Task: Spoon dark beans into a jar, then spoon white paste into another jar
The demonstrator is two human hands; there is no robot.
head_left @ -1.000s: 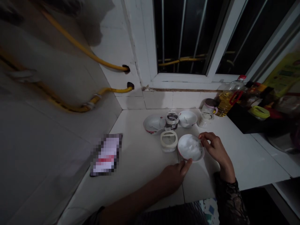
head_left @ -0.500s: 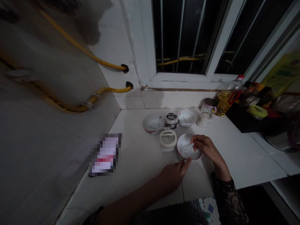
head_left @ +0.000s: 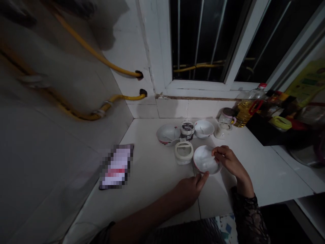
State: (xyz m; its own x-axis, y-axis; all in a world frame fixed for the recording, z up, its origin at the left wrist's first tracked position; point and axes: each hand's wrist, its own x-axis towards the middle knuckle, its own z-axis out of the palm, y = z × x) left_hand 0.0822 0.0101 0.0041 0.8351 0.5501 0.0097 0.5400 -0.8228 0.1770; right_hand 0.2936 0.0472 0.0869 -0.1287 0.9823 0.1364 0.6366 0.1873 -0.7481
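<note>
A white bowl (head_left: 203, 157) with reddish marks on its outside stands on the counter and holds something whitish. At its near rim, my left hand (head_left: 191, 189) grips the edge with thumb and fingers. Over the bowl's right side, my right hand (head_left: 227, 161) is closed in a pinch on a thin pale utensil, mostly hidden by the fingers and blending with the bowl. Just left of the bowl sits a square clear container (head_left: 183, 154) with a pale lid frame.
Behind stand two more white bowls, one at left (head_left: 166, 135) and one at right (head_left: 204, 129), with a jar of dark contents (head_left: 187, 128) between them. Farther right are a lidded jug (head_left: 225, 117), an oil bottle (head_left: 245, 110) and a black tray (head_left: 261, 130). A pixelated item (head_left: 116, 166) lies left.
The whole view has shifted slightly, moving everything a little to the right in the picture. My right hand has moved slightly at the bowl's right side. My left hand keeps its hold on the rim.
</note>
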